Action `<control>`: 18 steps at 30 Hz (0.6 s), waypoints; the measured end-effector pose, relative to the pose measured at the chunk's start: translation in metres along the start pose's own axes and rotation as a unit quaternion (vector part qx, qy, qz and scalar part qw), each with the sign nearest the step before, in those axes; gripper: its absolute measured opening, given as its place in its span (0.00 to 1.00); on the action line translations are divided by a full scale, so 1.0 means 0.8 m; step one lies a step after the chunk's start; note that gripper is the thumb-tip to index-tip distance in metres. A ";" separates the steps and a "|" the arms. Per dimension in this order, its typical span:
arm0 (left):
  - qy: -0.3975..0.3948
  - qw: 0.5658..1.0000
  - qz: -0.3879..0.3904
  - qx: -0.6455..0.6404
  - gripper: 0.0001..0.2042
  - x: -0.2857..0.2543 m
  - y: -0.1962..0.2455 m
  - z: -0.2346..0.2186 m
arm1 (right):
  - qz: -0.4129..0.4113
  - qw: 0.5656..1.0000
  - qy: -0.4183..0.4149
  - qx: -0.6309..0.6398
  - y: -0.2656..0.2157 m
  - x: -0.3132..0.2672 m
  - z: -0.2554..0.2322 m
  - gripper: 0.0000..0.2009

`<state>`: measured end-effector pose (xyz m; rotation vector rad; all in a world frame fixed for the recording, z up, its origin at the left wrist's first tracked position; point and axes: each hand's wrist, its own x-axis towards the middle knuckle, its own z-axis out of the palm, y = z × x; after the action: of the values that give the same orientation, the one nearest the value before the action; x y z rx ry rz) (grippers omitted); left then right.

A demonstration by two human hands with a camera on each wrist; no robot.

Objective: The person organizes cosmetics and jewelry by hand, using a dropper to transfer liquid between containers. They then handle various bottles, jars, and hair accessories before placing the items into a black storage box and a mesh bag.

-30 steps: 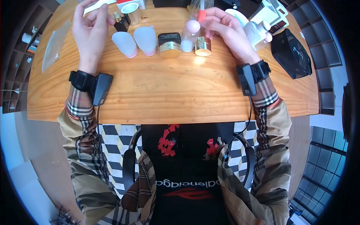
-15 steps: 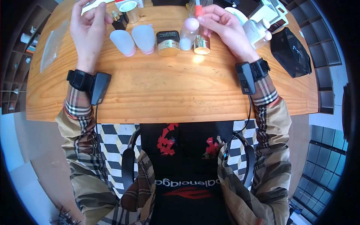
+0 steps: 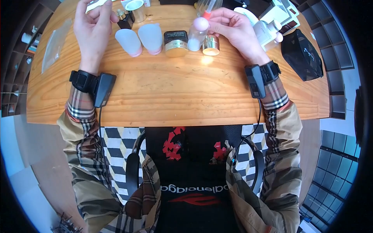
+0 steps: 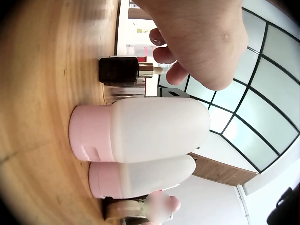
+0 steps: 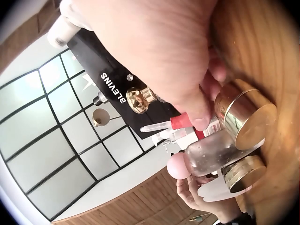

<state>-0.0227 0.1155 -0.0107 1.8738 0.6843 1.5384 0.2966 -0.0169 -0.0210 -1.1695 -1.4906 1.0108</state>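
My right hand [image 3: 236,31] pinches a clear slim tube with a red collar [image 5: 180,122] between thumb and fingers, the tube's tip pointing up. Right by those fingers stands a gold-lidded jar [image 3: 211,46]. Beside it is a clear bottle with a round pink top [image 3: 197,37]. At the left, my left hand [image 3: 91,37] hovers with loosely curled fingers, holding nothing. Those fingers come near a dark dropper bottle [image 4: 119,70] with a metal collar. Two frosted squeeze bottles [image 4: 159,129] stand on pink caps to its right. A dark-lidded gold jar [image 3: 176,43] stands mid-row.
A clear jar [image 3: 135,11] stands behind the dropper bottle. Flat clear plastic [image 3: 56,46] lies at the left table edge. To the right are a translucent bottle [image 3: 266,35], white boxes [image 3: 281,15] and a black mesh pouch [image 3: 302,54]. The wooden table [image 3: 175,93] stretches toward the person.
The red-collared tube, upright before, now leans to the right in my right hand. My left hand hardly moves. The whole head view shifts slightly.
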 end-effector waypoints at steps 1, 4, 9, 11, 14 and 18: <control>0.000 1.000 0.000 0.000 0.15 0.000 0.000 0.000 | 0.000 1.000 0.000 0.000 0.001 0.000 0.000 0.11; 0.001 1.000 0.002 0.005 0.15 -0.001 0.000 0.000 | 0.008 1.000 0.013 -0.025 0.003 0.001 0.000 0.12; 0.005 1.000 0.000 0.011 0.14 0.000 -0.001 0.000 | -0.008 1.000 0.001 -0.019 0.004 0.003 -0.001 0.13; 0.004 1.000 -0.001 0.008 0.14 0.000 -0.002 -0.001 | -0.007 0.999 0.004 -0.034 0.002 0.003 0.000 0.13; 0.015 1.000 -0.023 -0.001 0.13 -0.001 0.022 0.010 | 0.000 0.999 0.007 -0.036 0.005 0.002 -0.001 0.13; 0.032 0.999 -0.041 -0.010 0.12 -0.002 0.028 0.014 | 0.003 1.000 0.009 -0.024 0.012 0.003 -0.003 0.12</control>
<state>-0.0116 0.0978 0.0028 1.7669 0.7619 1.5517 0.3010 -0.0127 -0.0293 -1.2140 -1.5045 0.9707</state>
